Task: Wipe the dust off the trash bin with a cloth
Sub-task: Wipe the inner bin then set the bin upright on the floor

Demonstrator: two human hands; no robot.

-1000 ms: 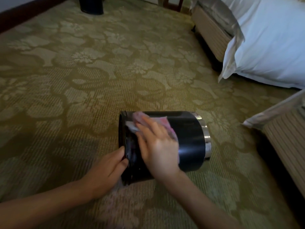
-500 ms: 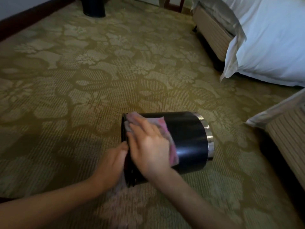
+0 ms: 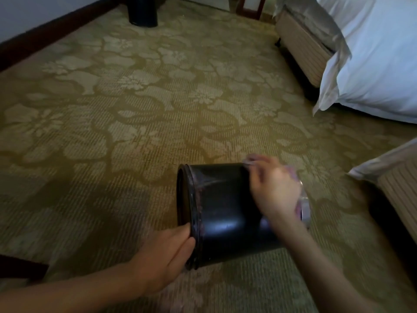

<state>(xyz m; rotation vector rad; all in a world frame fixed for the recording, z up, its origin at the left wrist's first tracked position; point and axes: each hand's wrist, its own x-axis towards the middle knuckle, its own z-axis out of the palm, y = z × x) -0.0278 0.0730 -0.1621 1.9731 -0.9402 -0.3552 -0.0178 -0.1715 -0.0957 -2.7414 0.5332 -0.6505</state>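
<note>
The trash bin [image 3: 228, 213] lies on its side on the patterned carpet [image 3: 112, 132], near the lower middle of the view. It is black and glossy, with one end facing left and a silver band [image 3: 305, 206] around the end facing right. A line of pale grime shows along the ridge just inside the left end.

Left hand [image 3: 167, 258]: placed at the lower left rim of the bin. The fingers [image 3: 182, 231] lie flat and close together against the rim edge, touching it. The hand is not wrapped around anything; it presses against the bin.

Right hand [image 3: 273, 188]: positioned over the upper right part of the bin, near the silver band. The hand is blurred by motion. The fingers are bent down onto the cloth [image 3: 252, 160], a pale pinkish piece that shows at the fingertips and again along the far edge of the hand. The cloth lies between the hand and the bin wall. The exact grip on the cloth cannot be told because of the blur.

Surroundings: a bed with white bedding [image 3: 372, 64] stands at the upper right, well apart from the bin. A second dark bin [image 3: 142, 13] stands upright at the top of the view, near the wall
</note>
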